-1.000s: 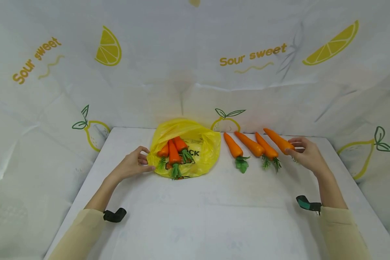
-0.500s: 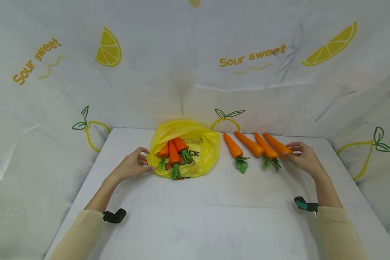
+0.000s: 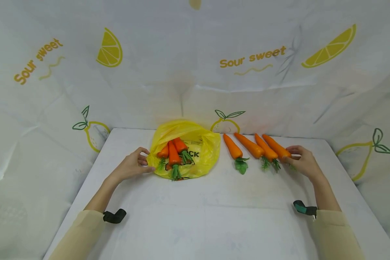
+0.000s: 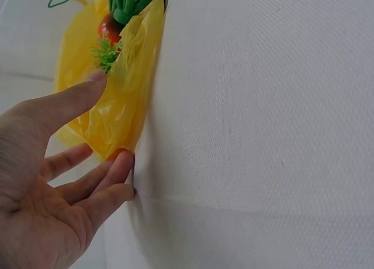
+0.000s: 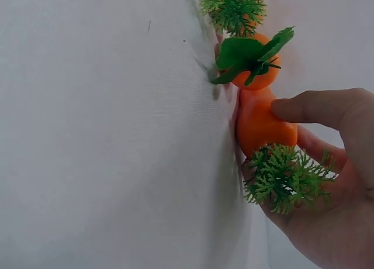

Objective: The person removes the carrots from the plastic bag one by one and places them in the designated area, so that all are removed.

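Note:
My left hand (image 3: 134,164) is at the left edge of a yellow plastic bag (image 3: 169,130), loosely holding its side. In the left wrist view the thumb lies at the bag's rim and the fingertips are along its lower edge. Inside the open bag lie several orange carrots (image 3: 173,151) with green tops. With thumb and fingers, my right hand (image 3: 303,160) grips the thick end of the rightmost carrot (image 3: 276,145), which lies in a row beside other carrots. Its feathery green top (image 5: 283,178) hangs near the palm in the right wrist view.
To the left in the row are a carrot (image 3: 260,145), partly behind it another carrot (image 3: 248,144), and a leafy-topped carrot (image 3: 233,146) closest to the bag. A white table (image 3: 201,216) carries everything. White printed cloth (image 3: 169,54) rises behind it.
My right hand has lowered the rightmost carrot and shifted it slightly left, against the carrot beside it. The left hand and the bag have stayed in place.

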The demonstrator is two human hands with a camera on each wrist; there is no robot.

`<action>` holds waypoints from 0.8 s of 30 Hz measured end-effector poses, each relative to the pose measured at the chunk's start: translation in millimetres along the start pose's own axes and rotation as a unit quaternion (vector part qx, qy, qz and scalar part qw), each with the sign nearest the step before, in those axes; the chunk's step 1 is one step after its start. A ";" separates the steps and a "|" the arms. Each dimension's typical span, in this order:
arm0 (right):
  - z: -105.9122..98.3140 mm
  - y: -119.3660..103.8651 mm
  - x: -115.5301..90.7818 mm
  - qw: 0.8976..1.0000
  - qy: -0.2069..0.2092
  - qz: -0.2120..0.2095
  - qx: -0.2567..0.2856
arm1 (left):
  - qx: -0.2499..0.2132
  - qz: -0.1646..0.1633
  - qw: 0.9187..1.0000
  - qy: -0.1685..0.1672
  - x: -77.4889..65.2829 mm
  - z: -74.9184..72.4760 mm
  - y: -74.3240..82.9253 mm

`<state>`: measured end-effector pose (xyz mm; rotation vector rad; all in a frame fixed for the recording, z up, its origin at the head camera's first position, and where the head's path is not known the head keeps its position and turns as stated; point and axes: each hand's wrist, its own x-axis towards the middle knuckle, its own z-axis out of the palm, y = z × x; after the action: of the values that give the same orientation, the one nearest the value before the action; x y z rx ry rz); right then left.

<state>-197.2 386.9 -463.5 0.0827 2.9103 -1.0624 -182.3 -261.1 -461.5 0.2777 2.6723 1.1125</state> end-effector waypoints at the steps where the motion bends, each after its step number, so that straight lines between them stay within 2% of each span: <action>1: 0.4 -0.4 -0.7 1.000 0.002 0.002 0.001 | 0.000 0.001 1.000 0.000 0.1 0.0 0.1; 9: 0.6 -2.5 -1.7 1.000 0.009 -0.007 0.009 | -0.002 -0.005 1.000 -0.002 0.9 0.2 0.5; 16: -2.8 -4.7 -0.7 0.999 0.027 -0.039 0.025 | 0.002 -0.010 1.000 -0.002 0.9 0.9 1.1; 24: -9.6 -18.0 -4.2 0.997 0.054 -0.047 0.030 | 0.005 -0.013 1.000 -0.002 2.0 1.0 1.5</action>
<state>-194.3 379.3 -444.4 0.0042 3.0067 -1.1953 -183.7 -258.8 -461.4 0.2451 2.6706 1.0897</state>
